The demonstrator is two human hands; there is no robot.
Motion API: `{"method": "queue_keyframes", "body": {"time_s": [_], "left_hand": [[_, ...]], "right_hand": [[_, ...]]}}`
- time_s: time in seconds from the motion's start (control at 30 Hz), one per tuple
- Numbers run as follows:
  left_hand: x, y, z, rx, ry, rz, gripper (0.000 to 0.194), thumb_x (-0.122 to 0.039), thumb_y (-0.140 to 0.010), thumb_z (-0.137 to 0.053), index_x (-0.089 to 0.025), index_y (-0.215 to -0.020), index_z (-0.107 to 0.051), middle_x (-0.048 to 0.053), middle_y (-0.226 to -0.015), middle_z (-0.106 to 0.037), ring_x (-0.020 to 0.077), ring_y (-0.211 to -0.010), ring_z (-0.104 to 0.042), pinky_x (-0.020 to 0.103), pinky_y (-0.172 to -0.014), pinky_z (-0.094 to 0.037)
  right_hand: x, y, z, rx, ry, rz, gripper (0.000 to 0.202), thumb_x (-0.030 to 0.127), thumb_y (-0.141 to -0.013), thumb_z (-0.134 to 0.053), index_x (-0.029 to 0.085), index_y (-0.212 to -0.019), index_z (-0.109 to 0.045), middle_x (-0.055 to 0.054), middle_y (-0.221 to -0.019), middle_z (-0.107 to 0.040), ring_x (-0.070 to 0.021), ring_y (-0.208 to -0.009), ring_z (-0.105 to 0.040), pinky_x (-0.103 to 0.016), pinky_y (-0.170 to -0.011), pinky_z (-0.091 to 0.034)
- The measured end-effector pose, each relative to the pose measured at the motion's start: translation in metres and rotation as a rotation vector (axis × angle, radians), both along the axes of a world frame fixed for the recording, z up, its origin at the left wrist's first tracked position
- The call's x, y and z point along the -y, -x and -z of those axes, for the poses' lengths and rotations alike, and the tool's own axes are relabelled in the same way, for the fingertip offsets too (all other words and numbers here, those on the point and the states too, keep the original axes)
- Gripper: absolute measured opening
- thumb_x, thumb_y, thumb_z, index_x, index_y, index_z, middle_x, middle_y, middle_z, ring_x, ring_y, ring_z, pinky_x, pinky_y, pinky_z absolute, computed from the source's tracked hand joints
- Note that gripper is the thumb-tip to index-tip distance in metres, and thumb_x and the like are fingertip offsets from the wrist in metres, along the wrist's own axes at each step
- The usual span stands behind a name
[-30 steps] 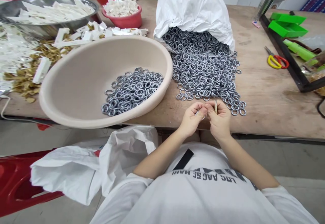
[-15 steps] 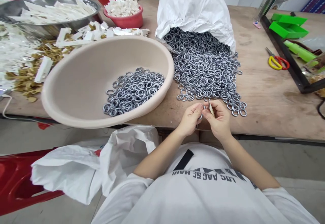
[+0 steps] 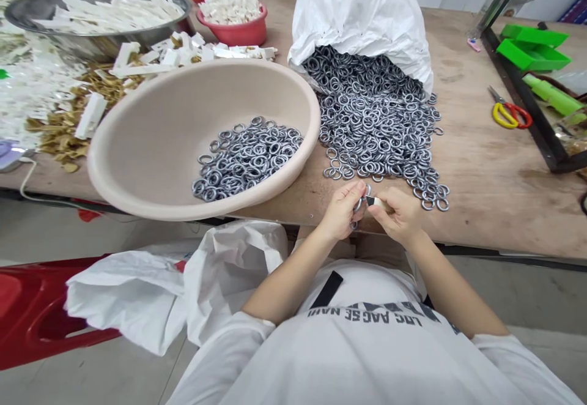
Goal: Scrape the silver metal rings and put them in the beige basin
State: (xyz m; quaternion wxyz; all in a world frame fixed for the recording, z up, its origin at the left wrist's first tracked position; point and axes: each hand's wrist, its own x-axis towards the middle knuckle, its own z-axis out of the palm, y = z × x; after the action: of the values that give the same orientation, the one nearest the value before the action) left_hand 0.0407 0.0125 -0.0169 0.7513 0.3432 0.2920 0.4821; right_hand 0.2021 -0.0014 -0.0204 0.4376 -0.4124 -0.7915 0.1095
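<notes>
My left hand (image 3: pixel 340 210) is closed on grey rings, with one ring (image 3: pixel 358 204) showing at the fingertips and another (image 3: pixel 353 225) below the fingers. Pinched in my right hand (image 3: pixel 400 216) is a small tool with a dark flat tip and a pale handle (image 3: pixel 378 202); its exact kind is unclear. The dark tip touches or nearly touches the ring. Both hands are over the table's front edge. Just beyond them lies a heap of grey rings (image 3: pixel 371 130), spilling from a white sack (image 3: pixel 362 13). To the left, a beige basin (image 3: pixel 137 206) holds more rings.
Scissors (image 3: pixel 510 114) lie on the right, near a dark frame (image 3: pixel 534 111) and green trays (image 3: pixel 532 56). A steel bowl (image 3: pixel 114 41) and a red bowl (image 3: pixel 238 33) hold white pieces at the back left. A white bag (image 3: pixel 132 295) hangs by a red stool (image 3: pixel 41 313).
My right hand has turned the tool so its dark tip points left at the ring. The ring at my left fingertips is more exposed. The whole view has shifted slightly.
</notes>
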Motion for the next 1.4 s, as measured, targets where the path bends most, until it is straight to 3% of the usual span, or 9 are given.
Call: {"method": "queue_keyframes", "body": {"time_s": [0.33, 0.5, 0.67, 0.83, 1.0, 1.1, 1.17, 1.27, 1.4], "left_hand": [[0.001, 0.000, 0.003, -0.048, -0.017, 0.023, 0.042, -0.055, -0.083, -0.067, -0.017, -0.074, -0.050, -0.009, -0.054, -0.034, 0.0019, -0.039, -0.020, 0.017, -0.036, -0.014], [0.004, 0.002, 0.003, -0.080, -0.075, 0.063, 0.045, -0.056, -0.083, -0.067, -0.015, -0.071, -0.051, -0.007, -0.058, -0.041, 0.0013, -0.040, -0.026, 0.018, -0.038, -0.014], [0.010, -0.008, -0.001, -0.101, -0.068, -0.070, 0.043, -0.056, -0.083, -0.067, -0.016, -0.076, -0.053, -0.008, -0.058, -0.038, 0.0027, -0.043, -0.026, 0.018, -0.040, -0.017], [0.022, 0.011, -0.049, -0.243, -0.313, -0.330, 0.041, -0.053, -0.091, -0.056, -0.017, -0.072, -0.050, -0.004, -0.063, -0.045, 0.0073, -0.055, -0.039, 0.021, -0.054, -0.035], [0.005, 0.084, -0.122, -0.809, -0.736, -0.761, 0.026, -0.038, -0.098, -0.046, -0.020, -0.083, -0.056, 0.001, -0.079, -0.059, 0.0138, -0.075, -0.054, 0.028, -0.075, -0.043], [-0.011, 0.126, -0.138, -1.191, -0.750, -0.749, 0.019, -0.029, -0.097, -0.046, -0.020, -0.092, -0.062, 0.005, -0.092, -0.065, 0.0183, -0.088, -0.058, 0.033, -0.084, -0.044], [-0.016, 0.144, -0.138, -1.392, -0.734, -0.701, 0.020, -0.030, -0.094, -0.050, -0.018, -0.093, -0.066, 0.009, -0.099, -0.066, 0.0225, -0.098, -0.058, 0.039, -0.095, -0.041], [-0.008, 0.149, -0.130, -1.428, -0.755, -0.760, 0.021, -0.028, -0.092, -0.052, -0.017, -0.097, -0.068, 0.012, -0.109, -0.067, 0.0268, -0.110, -0.056, 0.044, -0.105, -0.035], [0.016, 0.113, -0.107, -1.207, -0.930, -0.749, 0.026, -0.028, -0.094, -0.047, -0.020, -0.109, -0.067, 0.014, -0.115, -0.065, 0.0286, -0.116, -0.053, 0.045, -0.106, -0.035]], "right_hand": [[-0.004, 0.003, 0.000, -0.037, 0.073, 0.034, 0.029, 0.035, -0.093, -0.062, 0.020, -0.069, -0.054, 0.003, -0.062, -0.045, -0.0114, -0.059, -0.043, -0.028, -0.060, -0.031], [-0.010, 0.000, -0.001, -0.233, 0.226, 0.237, 0.028, 0.040, -0.097, -0.055, 0.020, -0.078, -0.061, 0.003, -0.064, -0.049, -0.0121, -0.060, -0.046, -0.027, -0.060, -0.034], [0.002, 0.017, -0.002, -0.427, 0.239, 0.097, 0.025, 0.046, -0.092, -0.060, 0.022, -0.101, -0.062, -0.001, -0.085, -0.062, -0.0164, -0.076, -0.058, -0.030, -0.072, -0.047], [0.006, 0.072, -0.037, -0.607, 0.123, -0.056, 0.028, 0.042, -0.091, -0.064, 0.027, -0.113, -0.056, -0.002, -0.102, -0.060, -0.0160, -0.086, -0.059, -0.030, -0.079, -0.050], [-0.034, 0.135, -0.103, -0.595, 0.062, -0.249, 0.029, 0.048, -0.094, -0.060, 0.027, -0.114, -0.059, 0.001, -0.091, -0.058, -0.0131, -0.077, -0.055, -0.028, -0.074, -0.047], [-0.061, 0.161, -0.122, -0.478, 0.147, -0.292, 0.029, 0.050, -0.094, -0.057, 0.022, -0.099, -0.064, 0.003, -0.074, -0.054, -0.0119, -0.067, -0.050, -0.027, -0.066, -0.043], [-0.069, 0.168, -0.121, -0.453, 0.188, -0.253, 0.030, 0.049, -0.093, -0.060, 0.019, -0.090, -0.065, 0.003, -0.069, -0.053, -0.0114, -0.064, -0.048, -0.026, -0.062, -0.039], [-0.067, 0.157, -0.102, -0.527, 0.180, -0.154, 0.025, 0.044, -0.091, -0.063, 0.019, -0.084, -0.065, 0.003, -0.067, -0.051, -0.0109, -0.062, -0.044, -0.027, -0.061, -0.036], [-0.061, 0.107, -0.061, -0.638, 0.108, 0.090, 0.025, 0.042, -0.087, -0.067, 0.019, -0.081, -0.064, 0.002, -0.068, -0.049, -0.0116, -0.061, -0.041, -0.029, -0.059, -0.034]]}}
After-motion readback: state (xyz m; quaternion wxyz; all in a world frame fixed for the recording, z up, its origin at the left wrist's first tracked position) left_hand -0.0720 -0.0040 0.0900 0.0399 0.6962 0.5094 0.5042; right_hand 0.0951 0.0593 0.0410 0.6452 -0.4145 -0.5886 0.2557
